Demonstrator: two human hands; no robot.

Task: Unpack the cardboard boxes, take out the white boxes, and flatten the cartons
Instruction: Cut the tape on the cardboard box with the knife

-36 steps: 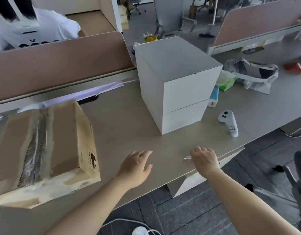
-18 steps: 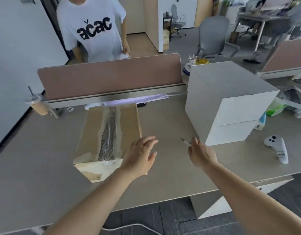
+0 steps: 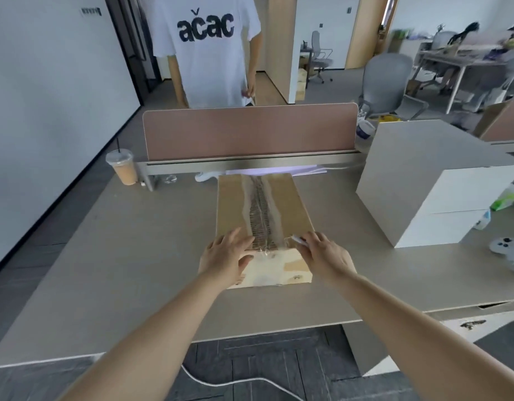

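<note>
A brown cardboard box (image 3: pixel 287 204) lies closed on the desk (image 3: pixel 128 256) in front of me, with a strip of worn clear tape along its top seam. My left hand (image 3: pixel 226 256) rests flat on the box's near left corner, fingers spread. My right hand (image 3: pixel 325 256) sits at the near right corner and holds a small white tool (image 3: pixel 297 240) whose tip touches the box top. Two stacked white boxes (image 3: pixel 435 183) stand to the right on the desk.
A brown divider panel (image 3: pixel 250 128) runs along the desk's far edge, and a person in a white T-shirt (image 3: pixel 206 50) stands behind it. An iced drink cup (image 3: pixel 122 166) stands at far left. A white controller (image 3: pixel 507 250) lies at right.
The view has swung left, bringing the cardboard box to the centre. Both hands moved from the bare desk onto the near end of the box.
</note>
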